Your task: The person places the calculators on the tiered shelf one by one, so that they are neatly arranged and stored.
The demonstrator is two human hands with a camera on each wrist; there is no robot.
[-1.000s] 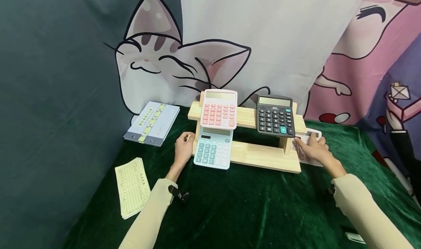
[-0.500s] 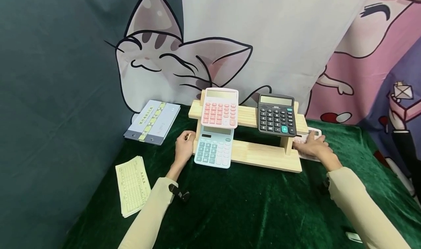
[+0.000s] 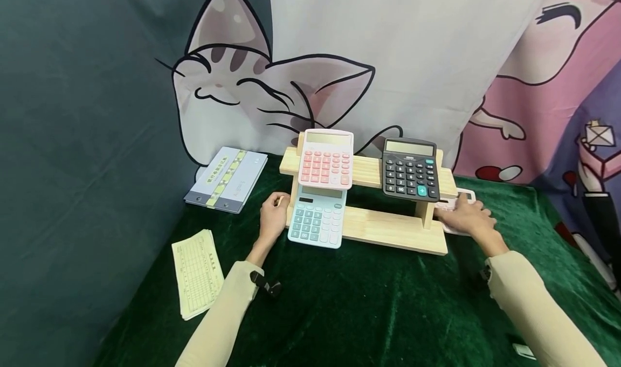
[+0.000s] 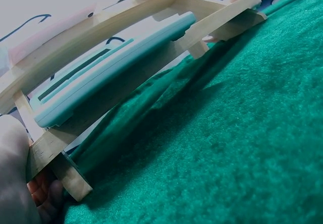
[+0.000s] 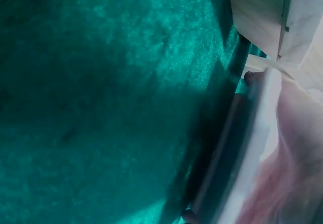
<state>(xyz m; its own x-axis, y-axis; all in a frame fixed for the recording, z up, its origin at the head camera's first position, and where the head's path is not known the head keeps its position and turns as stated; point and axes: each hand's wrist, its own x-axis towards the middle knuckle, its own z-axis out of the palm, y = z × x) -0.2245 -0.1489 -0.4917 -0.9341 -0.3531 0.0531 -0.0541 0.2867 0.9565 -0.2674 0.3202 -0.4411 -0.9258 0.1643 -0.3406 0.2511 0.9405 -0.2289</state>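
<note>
A two-tier wooden stand (image 3: 383, 224) carries a pink-and-white calculator (image 3: 326, 159) and a black calculator (image 3: 410, 168) on its upper rail, and a light blue calculator (image 3: 317, 216) on the lower one. My left hand (image 3: 274, 216) grips the stand's left end; in the left wrist view its fingers curl under the wood. At the opposite end, my right hand (image 3: 468, 219) holds another white calculator with pinkish keys (image 3: 467, 195) by its edges. That calculator lies partly behind the stand's right upright and partly under my hand. In the right wrist view, its pale edge (image 5: 257, 128) shows with fingertips curled round it.
A grey-blue binder (image 3: 226, 179) lies at the back left, with a stack of yellow forms (image 3: 198, 274) in front of it. Dark green velvet cloth (image 3: 349, 307) covers the table. A small pale object (image 3: 524, 351) sits near the right forearm. Printed curtains hang behind.
My right hand has shifted slightly, and the white calculator in it has moved a little farther back beside the stand's right end. My left hand stays on the stand's left end.
</note>
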